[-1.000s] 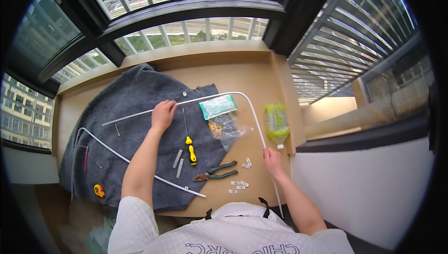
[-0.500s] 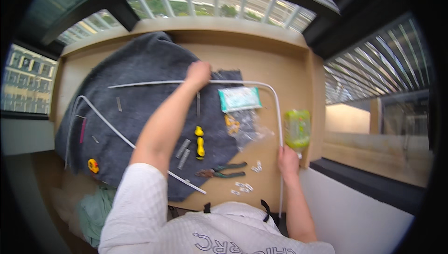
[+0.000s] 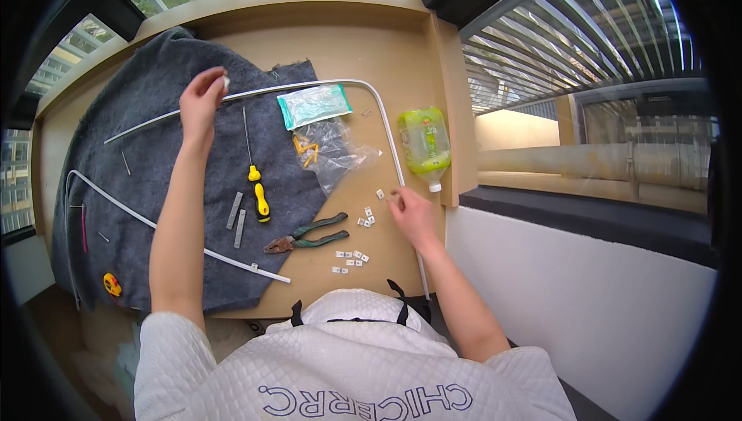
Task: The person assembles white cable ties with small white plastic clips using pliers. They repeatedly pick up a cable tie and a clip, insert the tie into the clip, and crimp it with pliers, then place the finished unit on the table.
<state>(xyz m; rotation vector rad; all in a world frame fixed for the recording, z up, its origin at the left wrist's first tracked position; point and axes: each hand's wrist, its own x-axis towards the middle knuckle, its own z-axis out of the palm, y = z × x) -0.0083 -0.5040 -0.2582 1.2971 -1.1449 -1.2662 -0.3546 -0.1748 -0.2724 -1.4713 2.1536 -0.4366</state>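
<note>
A long white bent rail (image 3: 384,114) runs across the grey cloth, turns a corner and comes down the right side toward me. My left hand (image 3: 201,108) is above its straight part, fingertips pinched round a small white clip (image 3: 226,82). My right hand (image 3: 413,216) closes round the rail's right leg, covering part of it. Just beyond its fingers lies one loose small white bracket (image 3: 379,194). More white brackets (image 3: 352,259) are scattered on the wood nearer to me. A second white bent rail (image 3: 139,214) lies at the left of the cloth.
On the grey cloth (image 3: 116,104) are a yellow-black screwdriver (image 3: 261,201), two metal strips (image 3: 238,224) and a tape measure (image 3: 112,285). Green-handled pliers (image 3: 317,231), a wipes pack (image 3: 315,105), a plastic bag with yellow pieces (image 3: 334,150) and a green bottle (image 3: 425,146) lie toward the right.
My view has swung to the right. My left hand has shifted along the rail toward its left end, a white clip now showing in its fingertips. My right hand stays at the right leg.
</note>
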